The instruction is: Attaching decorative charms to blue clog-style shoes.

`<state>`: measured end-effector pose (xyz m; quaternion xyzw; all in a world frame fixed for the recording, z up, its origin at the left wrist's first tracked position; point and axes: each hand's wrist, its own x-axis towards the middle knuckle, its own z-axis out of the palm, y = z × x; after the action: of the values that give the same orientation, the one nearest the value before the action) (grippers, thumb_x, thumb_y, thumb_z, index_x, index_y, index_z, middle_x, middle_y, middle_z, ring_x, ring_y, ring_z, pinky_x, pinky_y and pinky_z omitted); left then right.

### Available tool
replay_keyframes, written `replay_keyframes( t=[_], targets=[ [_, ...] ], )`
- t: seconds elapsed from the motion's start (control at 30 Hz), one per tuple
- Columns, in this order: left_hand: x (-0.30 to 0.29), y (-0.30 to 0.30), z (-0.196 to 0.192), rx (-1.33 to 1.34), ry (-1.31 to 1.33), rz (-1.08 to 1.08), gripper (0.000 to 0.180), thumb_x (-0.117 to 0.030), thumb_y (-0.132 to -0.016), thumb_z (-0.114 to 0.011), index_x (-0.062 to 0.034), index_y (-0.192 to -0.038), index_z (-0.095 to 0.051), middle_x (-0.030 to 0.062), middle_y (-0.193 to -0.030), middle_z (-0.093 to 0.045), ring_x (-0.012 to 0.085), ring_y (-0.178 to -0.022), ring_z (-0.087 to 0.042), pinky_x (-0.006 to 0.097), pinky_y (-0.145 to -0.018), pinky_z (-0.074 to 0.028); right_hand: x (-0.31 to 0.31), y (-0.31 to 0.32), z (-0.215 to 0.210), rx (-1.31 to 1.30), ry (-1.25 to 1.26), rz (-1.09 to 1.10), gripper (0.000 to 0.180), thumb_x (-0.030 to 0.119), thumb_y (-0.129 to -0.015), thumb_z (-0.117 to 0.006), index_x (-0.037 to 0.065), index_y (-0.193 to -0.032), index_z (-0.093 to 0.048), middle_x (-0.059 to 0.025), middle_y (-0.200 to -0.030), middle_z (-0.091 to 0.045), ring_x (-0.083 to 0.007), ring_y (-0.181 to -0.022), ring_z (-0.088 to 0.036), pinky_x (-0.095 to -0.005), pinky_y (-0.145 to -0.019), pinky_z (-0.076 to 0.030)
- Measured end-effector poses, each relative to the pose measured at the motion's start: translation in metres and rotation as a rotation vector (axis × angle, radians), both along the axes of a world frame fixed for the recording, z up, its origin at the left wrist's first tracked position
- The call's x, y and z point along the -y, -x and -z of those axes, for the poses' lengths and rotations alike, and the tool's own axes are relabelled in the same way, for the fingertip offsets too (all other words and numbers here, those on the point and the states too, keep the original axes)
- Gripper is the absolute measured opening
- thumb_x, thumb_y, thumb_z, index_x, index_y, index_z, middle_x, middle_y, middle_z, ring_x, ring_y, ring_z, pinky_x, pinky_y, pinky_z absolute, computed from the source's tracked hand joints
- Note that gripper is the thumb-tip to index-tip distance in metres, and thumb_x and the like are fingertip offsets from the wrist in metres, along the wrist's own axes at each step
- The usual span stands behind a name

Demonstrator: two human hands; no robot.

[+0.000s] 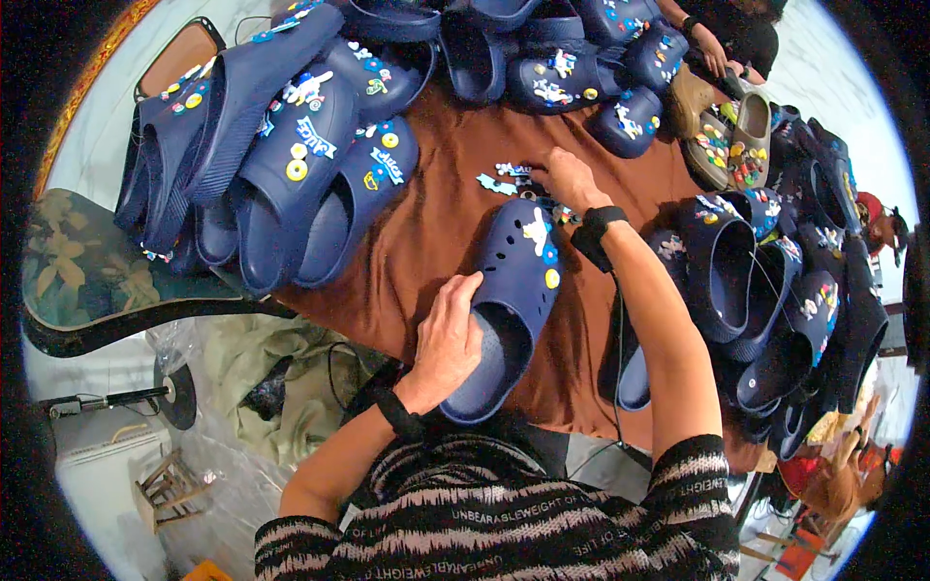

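A navy blue clog (509, 281) lies on the brown cloth in front of me, its toe pointing away. My left hand (450, 334) is closed on the clog's left side near the opening, with the thumb along the edge. A few charms, including a yellow round one, sit on the right side of its toe, while several holes on the left are bare. Just beyond the toe, my right hand (570, 181) is bent down over a small pile of loose shoe charms (506, 178). Its fingertips are closed together, and what they pinch is hidden.
Navy clogs with charms are piled at the left (300, 145), along the far side (557, 73) and at the right (722, 252). Tan clogs (751, 140) stand at the far right, near another person's hand (712, 48). A black cord (618, 358) hangs from my right wrist.
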<state>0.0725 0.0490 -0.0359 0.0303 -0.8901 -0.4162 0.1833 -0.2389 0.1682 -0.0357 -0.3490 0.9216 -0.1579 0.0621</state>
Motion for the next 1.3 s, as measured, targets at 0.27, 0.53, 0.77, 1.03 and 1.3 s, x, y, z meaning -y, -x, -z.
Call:
replay_keyframes(
  t=[0.27,0.53,0.77,1.03,1.3],
  targets=[
    [0.002,0.003,0.0,-0.001,-0.007,0.004,0.054,0.004,-0.085,-0.052,-0.0007,-0.139,-0.044,0.0262,-0.135,-0.05,0.0443,-0.128,-0.049,0.048,-0.109,-0.041,0.0,-0.001,-0.001,0.026,0.175,0.052,0.02,0.017,-0.085,-0.072,0.001,-0.095,-0.068,-0.0216,-0.094,-0.071,-0.039,-0.093,-0.069,-0.0468,-0.081,-0.053],
    [0.003,0.002,-0.001,-0.013,0.019,-0.006,0.054,0.003,-0.086,-0.051,-0.0028,-0.139,-0.043,0.0261,-0.134,-0.051,0.0455,-0.125,-0.05,0.051,-0.104,-0.045,-0.036,-0.038,-0.023,0.669,0.818,0.289,0.013,0.012,-0.093,-0.068,0.003,-0.103,-0.064,0.0011,-0.078,-0.062,-0.0077,-0.064,-0.054,-0.023,-0.056,-0.042],
    [0.002,0.003,0.002,-0.045,0.022,0.024,0.055,0.003,-0.086,-0.051,-0.0023,-0.14,-0.043,0.0256,-0.134,-0.051,0.045,-0.125,-0.05,0.05,-0.104,-0.044,-0.081,-0.119,-0.035,1.206,1.275,0.252,0.024,0.02,-0.099,-0.063,0.004,-0.116,-0.062,0.0036,-0.091,-0.059,-0.0061,-0.068,-0.049,-0.024,-0.064,-0.045],
    [0.001,0.003,-0.002,-0.052,0.044,0.02,0.055,0.003,-0.086,-0.051,-0.0014,-0.139,-0.043,0.0247,-0.134,-0.052,0.0441,-0.124,-0.051,0.049,-0.105,-0.043,-0.113,-0.173,-0.018,1.635,1.541,0.181,0.025,0.029,-0.1,-0.063,0.007,-0.11,-0.059,0.0001,-0.092,-0.058,-0.0085,-0.07,-0.048,-0.0274,-0.069,-0.047],
    [0.001,0.004,-0.003,-0.055,0.031,0.022,0.055,0.005,-0.084,-0.05,-0.0014,-0.139,-0.043,0.0243,-0.132,-0.052,0.044,-0.124,-0.051,0.049,-0.104,-0.044,-0.111,-0.198,-0.005,1.331,1.289,0.359,0.018,0.022,-0.096,-0.069,0.007,-0.103,-0.063,-0.0029,-0.086,-0.066,-0.0104,-0.066,-0.061,-0.027,-0.066,-0.053]
  ],
)
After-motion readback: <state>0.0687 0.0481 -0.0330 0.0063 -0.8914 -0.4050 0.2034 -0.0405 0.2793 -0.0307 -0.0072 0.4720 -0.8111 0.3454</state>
